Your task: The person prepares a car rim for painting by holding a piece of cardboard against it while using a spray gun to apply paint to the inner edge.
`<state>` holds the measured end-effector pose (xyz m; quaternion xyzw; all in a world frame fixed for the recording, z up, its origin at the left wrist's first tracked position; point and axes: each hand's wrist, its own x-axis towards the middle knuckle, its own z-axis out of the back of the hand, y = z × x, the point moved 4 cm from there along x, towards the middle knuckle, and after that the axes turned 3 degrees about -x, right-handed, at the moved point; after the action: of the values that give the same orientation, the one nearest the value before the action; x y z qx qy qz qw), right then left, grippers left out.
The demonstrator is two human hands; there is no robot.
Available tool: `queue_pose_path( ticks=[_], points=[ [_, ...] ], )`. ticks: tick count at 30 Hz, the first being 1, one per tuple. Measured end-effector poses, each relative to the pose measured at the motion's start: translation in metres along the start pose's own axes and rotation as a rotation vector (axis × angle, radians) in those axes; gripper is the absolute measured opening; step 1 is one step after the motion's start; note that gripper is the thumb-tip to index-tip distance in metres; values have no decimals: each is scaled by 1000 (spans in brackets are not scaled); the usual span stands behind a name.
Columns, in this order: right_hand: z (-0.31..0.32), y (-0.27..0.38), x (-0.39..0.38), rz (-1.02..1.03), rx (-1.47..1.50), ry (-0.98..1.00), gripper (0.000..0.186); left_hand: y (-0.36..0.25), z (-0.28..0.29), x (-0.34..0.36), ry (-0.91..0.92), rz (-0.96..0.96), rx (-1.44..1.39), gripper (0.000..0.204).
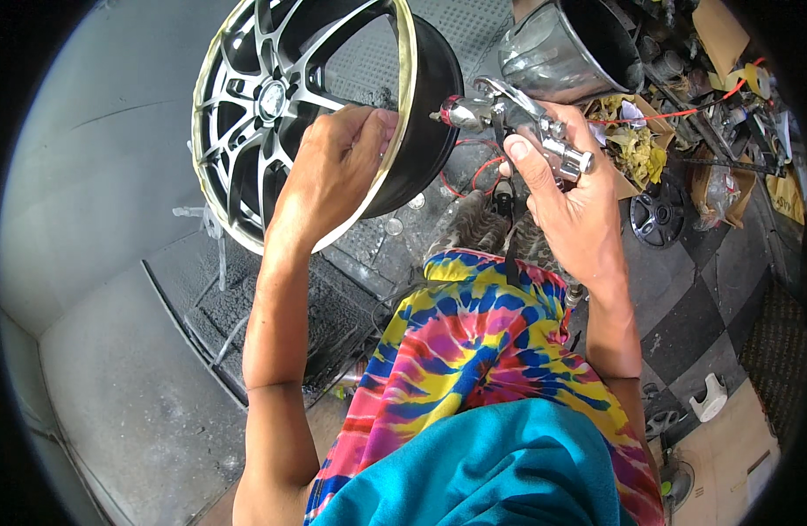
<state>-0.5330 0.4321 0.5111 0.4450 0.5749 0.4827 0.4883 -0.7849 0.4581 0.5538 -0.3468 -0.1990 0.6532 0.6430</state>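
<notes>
A silver and black alloy wheel [265, 61] stands tilted at the upper left, with pale yellow masking tape [407, 79] round its front lip. My left hand [338, 162] is closed at the taped lip, in front of the spokes; its curled fingertips are partly hidden. In my right hand [574, 197] is a shiny metal spray gun [519, 123], gripped with the thumb along its near side. Its reddish nozzle end faces left, close to the wheel's black barrel [434, 114].
A dented metal bucket [561, 53] lies tipped at the upper right. Beyond it are crumpled paper [640, 149], cardboard and scrap, crossed by a red hose [667, 114]. A dark wheel cover [657, 212] rests on the chequered floor. A grey wall [96, 158] bounds the left.
</notes>
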Motion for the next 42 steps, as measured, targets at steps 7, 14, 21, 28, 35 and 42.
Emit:
queue_pose_path(
  ticks=[7, 14, 21, 28, 35, 42],
  points=[
    [-3, -1, -8, 12, -59, 29, 33, 2, -1, 2, 0, 7, 9, 37],
    [-6, -4, -15, 38, -52, 48, 34, 6, -1, 4, 15, -11, -2, 37],
    [-8, -3, -19, 59, -57, 60, 33, 6, -1, 5, 14, -21, -25, 37],
    [-13, -8, -25, 65, -59, 123, 34, 9, -1, 5, -9, 0, -55, 37],
    [-16, -6, -32, 13, -11, 148, 34, 5, 0, 6, 11, 41, -17, 39],
    [-16, -6, -31, 7, 5, 142, 34, 4, 0, 5, 2, 16, 17, 39]
  ],
)
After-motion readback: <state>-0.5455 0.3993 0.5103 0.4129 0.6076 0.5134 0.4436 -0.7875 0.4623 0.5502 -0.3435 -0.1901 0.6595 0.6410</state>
